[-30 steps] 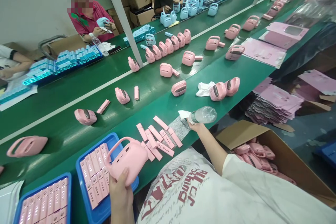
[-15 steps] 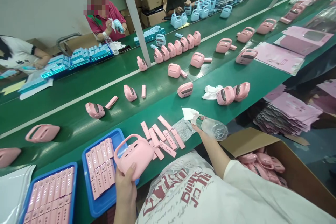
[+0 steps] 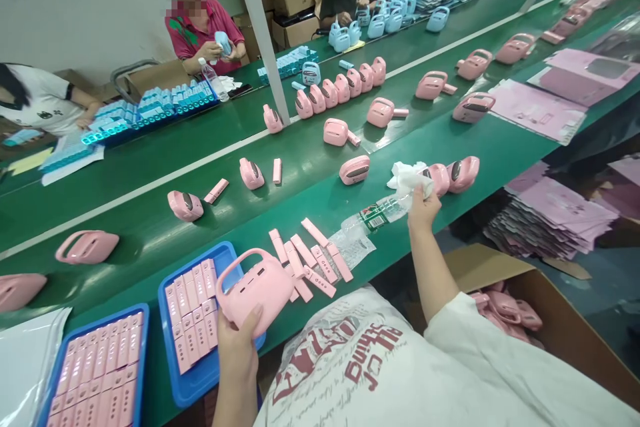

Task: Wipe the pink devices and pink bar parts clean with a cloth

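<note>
Basically, left hand (image 3: 239, 340) clamps the pink handled unit (image 3: 265, 300) low, leaving handle (image 3: 239, 259) and slots (image 3: 261, 271) exposed; right hand (image 3: 424, 211), well apart, pinches white tissue (image 3: 421, 181). Loose pink sticks (image 3: 324, 263) lie between them, presumably for easy reach.

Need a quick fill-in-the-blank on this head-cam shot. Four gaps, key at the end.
1. The left hand holds a handled device colored ____.
2. The right hand grips a tissue colored ____.
3. The clear bottle lies on its ____.
4. In the foreground, pink sticks sit in ____ separate blue trays.

Missing words: pink; white; side; two.
</note>
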`<state>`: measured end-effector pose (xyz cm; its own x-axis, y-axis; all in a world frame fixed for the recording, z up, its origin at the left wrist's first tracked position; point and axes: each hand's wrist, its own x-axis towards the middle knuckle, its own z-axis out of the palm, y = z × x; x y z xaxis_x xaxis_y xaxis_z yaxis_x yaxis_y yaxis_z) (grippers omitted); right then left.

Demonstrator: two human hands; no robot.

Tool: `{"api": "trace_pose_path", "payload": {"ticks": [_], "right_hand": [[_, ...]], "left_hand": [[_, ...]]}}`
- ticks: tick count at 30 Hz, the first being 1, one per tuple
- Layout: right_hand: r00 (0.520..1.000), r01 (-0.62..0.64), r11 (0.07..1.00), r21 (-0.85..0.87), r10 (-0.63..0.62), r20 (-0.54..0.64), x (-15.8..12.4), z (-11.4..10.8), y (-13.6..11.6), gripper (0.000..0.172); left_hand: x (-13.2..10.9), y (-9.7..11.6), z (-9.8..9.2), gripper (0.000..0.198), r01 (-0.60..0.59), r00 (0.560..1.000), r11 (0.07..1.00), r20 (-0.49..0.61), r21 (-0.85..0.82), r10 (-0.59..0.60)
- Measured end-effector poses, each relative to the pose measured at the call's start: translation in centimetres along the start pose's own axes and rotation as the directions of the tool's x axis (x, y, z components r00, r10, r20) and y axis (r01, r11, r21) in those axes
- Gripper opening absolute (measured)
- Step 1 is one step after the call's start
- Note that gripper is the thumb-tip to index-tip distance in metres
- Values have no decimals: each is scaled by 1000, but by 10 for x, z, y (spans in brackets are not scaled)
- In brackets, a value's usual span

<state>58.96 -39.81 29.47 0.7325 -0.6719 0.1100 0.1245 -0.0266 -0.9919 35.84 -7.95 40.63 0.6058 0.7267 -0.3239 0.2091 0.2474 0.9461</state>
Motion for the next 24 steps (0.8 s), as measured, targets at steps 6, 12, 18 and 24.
{"api": "trace_pose_path", "payload": {"ticks": [6,12,18,24], "right_hand": [[604,751,642,-155,-573,554,-5,10,-9,30],[657,724,618,-308,-480,582,-12,7,-32,30],[752,555,669,-494,-149,642,-24,22,-112,37],[289,647,743,173,-449,846,-140,43,-168,40]], "left_hand": [[1,9,13,68,-57,996,998,62,-21,58],[-1,15,13,72,-162,974,987,156,-19,163],[-8,27,25,80,-310,927,951,228,17,298],[-15,42,45,72,-417,891,895,262,156,370]]}}
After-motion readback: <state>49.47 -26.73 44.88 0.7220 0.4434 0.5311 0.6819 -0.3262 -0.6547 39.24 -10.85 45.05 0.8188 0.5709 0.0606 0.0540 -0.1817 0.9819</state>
